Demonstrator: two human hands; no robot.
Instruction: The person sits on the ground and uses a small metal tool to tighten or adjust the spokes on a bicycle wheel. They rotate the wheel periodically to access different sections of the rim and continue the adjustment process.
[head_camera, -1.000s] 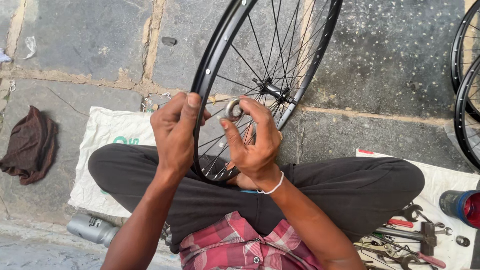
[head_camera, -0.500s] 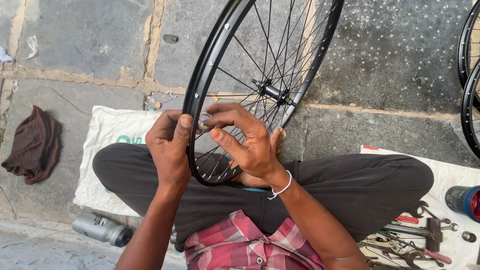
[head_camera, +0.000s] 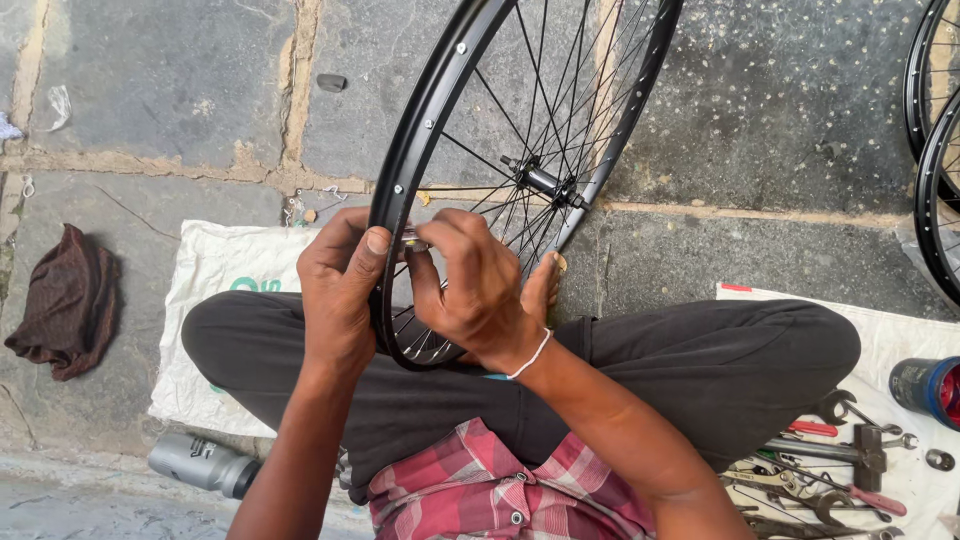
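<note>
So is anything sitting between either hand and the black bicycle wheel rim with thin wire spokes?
Nothing visible. The left hand grips the black bicycle wheel rim directly, thumb over its edge. The right hand is among the thin wire spokes, fingers pinching a small silvery piece at the rim.

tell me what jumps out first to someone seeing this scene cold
The black spoked bicycle wheel stands upright at centre over the seated person's crossed legs. Both hands meet at its rim: the left hand wraps the rim, and the right hand pinches a small metal part against it. Spanners and other hand tools lie on a white sack at lower right, and a brown rag sits on the stone paving at far left.
</note>
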